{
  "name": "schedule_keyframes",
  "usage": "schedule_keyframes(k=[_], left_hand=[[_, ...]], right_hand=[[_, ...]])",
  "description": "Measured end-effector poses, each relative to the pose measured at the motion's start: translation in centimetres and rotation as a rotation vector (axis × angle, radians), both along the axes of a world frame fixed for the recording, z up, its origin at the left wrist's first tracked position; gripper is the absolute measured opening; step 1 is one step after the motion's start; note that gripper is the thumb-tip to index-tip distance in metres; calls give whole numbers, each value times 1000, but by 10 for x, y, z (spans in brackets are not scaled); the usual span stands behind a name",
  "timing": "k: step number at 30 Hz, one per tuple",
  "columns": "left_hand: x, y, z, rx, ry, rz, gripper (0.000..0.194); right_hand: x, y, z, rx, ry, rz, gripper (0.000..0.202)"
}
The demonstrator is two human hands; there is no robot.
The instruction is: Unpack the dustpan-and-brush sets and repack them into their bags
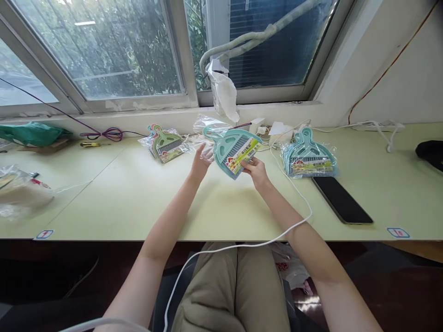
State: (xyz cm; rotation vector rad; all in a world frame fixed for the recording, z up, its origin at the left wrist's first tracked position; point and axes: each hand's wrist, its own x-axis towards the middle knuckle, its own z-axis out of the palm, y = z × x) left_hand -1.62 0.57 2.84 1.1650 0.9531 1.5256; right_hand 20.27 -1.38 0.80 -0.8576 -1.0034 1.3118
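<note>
A mint-green dustpan and brush set (235,150) with a yellow label is held tilted above the table. My right hand (255,171) grips its lower right corner by the label. On the other side, my left hand (200,164) has its fingers closed on clear plastic wrapping (206,148) beside the dustpan. To the right lies a stack of wrapped green dustpan sets (309,154). Another wrapped bundle with green and pink handles (166,144) rests to the left of my left hand.
A black phone (342,200) lies at the right on the table (138,203). A white cable (294,184) crosses over my right forearm. Plastic bags (24,191), a green bag (34,133) and a yellow screwdriver (90,144) are at the left. White adapters (280,133) stand near the window.
</note>
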Motion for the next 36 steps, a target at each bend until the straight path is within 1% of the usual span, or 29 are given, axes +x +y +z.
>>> schedule_keyframes(k=[1,3,5,7,9,11,18,20,22,25,28,32,36], left_hand=[[2,-2,0,-7,-57,-60,59],[7,-6,-1,-24,-109,-142,52],[12,-8,-5,-49,-114,-187,45],[16,-9,-10,-74,-109,-201,40],[20,-9,-14,-89,-105,-218,41],[23,-9,-18,-113,-101,-263,43],[27,-15,-25,-216,-57,-541,51],[28,-15,-26,-227,-48,-582,53],[33,-15,-27,-211,-64,-549,55],[43,-17,-28,-144,-127,-400,56],[53,-20,-26,-116,-120,-291,56],[59,-23,-26,-117,-114,-207,61],[58,-21,-29,-130,-129,-142,61]], right_hand=[[-1,0,0,-5,-9,15,43],[-2,0,0,-16,-33,43,44],[-2,0,0,-17,-46,53,43],[-3,0,-1,-11,-39,52,42],[-3,0,-3,-8,-23,47,41],[-2,1,-5,-11,-12,41,41],[0,2,-3,-3,-16,0,39],[0,1,-2,5,-16,-8,40],[-1,1,-2,14,-6,-19,42],[-2,0,-3,27,4,-38,45],[-3,-1,-2,27,-15,-51,47],[-6,-3,-1,19,-31,-65,45],[-6,-3,-1,7,-25,-57,36]])
